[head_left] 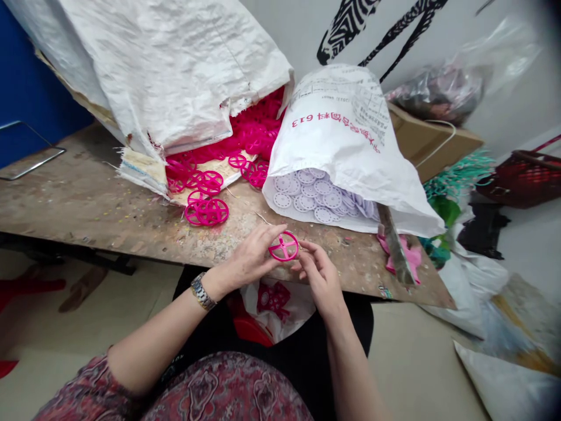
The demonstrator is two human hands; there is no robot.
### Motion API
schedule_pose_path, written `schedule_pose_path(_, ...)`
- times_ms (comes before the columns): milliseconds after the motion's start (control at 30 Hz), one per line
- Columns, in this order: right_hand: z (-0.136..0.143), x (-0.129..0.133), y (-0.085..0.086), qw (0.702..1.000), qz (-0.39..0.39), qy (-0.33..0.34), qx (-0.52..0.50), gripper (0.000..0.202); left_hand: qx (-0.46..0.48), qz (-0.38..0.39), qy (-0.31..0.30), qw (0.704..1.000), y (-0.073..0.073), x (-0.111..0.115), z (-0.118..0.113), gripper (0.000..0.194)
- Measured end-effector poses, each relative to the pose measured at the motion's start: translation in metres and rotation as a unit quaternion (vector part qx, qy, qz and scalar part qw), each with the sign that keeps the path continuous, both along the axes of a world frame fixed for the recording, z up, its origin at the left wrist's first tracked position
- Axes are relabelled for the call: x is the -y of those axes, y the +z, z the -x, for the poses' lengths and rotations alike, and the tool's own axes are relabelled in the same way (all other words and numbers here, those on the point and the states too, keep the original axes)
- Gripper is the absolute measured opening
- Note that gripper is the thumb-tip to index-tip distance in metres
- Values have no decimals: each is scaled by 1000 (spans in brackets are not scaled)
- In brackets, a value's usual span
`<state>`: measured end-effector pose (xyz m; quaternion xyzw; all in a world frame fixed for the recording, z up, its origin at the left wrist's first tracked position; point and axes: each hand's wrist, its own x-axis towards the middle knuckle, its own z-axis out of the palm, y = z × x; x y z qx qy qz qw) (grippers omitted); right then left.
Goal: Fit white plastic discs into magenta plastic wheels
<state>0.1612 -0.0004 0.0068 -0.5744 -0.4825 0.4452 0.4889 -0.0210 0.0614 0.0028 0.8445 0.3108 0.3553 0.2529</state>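
Observation:
Between my hands, above the table's front edge, is a pink spoked plastic wheel (pixel 284 248). My left hand (pixel 252 254), with a metal watch on its wrist, grips the wheel's left rim between thumb and fingers. My right hand (pixel 319 273) is at the wheel's right side with its fingers bent together; whether they pinch the rim or something small is too fine to make out. More pink wheels (pixel 207 211) lie loose on the table, spilling from a large white woven sack (pixel 175 70). Pale lilac perforated discs (pixel 323 187) fill the mouth of a printed white sack (pixel 337 123).
The worn wooden table (pixel 109 216) has a flat metal bar (pixel 397 245) and a pink scrap (pixel 409 257) at its right end. Below my hands, a white bag (pixel 284 310) holds pink pieces. A cardboard box (pixel 432 143) stands behind at the right.

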Motion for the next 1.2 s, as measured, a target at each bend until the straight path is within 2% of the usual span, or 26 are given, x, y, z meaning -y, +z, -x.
schedule_pose_path(133, 2, -16, 0, 1000, -6, -13, -28, 32, 47, 63, -18, 997, 0, 6, -11, 59)
schedule_pose_path(233, 2, -18, -3, 999, -30, -29, -2, 26, 105, 178, -6, 978, 0, 6, -14, 61)
schedule_pose_path(333, 0, -18, -4, 998, -54, -21, 24, 23, 158, 359, -24, 920, -1, 6, -18, 49)
schedule_pose_path(400, -3, -19, -2, 997, -59, -6, 39, 22, 186, 446, -42, 875, -4, 5, -21, 41)
schedule_pose_path(467, -10, -23, 0, 996, -59, -6, 69, 23, 215, 485, -34, 847, -7, 4, -25, 40)
schedule_pose_path(567, -31, -40, 3, 985, -64, -49, 153, 28, 242, 509, -1, 826, -10, 3, -28, 40)
schedule_pose_path(633, -49, -57, 3, 962, -82, -99, 242, 30, 244, 515, 10, 821, -12, 3, -29, 39)
schedule_pose_path(700, -66, -75, 1, 924, -81, -125, 353, 33, 244, 510, 9, 824, -13, 3, -30, 38)
schedule_pose_path(833, -83, -105, -5, 833, 13, -134, 537, 42, 249, 491, 5, 835, -17, 4, -29, 38)
schedule_pose_path(933, -80, -118, -7, 776, 63, -122, 615, 49, 252, 490, 6, 834, -17, 4, -29, 39)
schedule_pose_path(1033, -73, -121, -8, 746, 66, -109, 653, 50, 265, 501, 6, 824, -16, 3, -29, 40)
schedule_pose_path(1200, -68, -113, -11, 716, 28, -92, 691, 46, 280, 508, 7, 815, -18, 2, -29, 39)
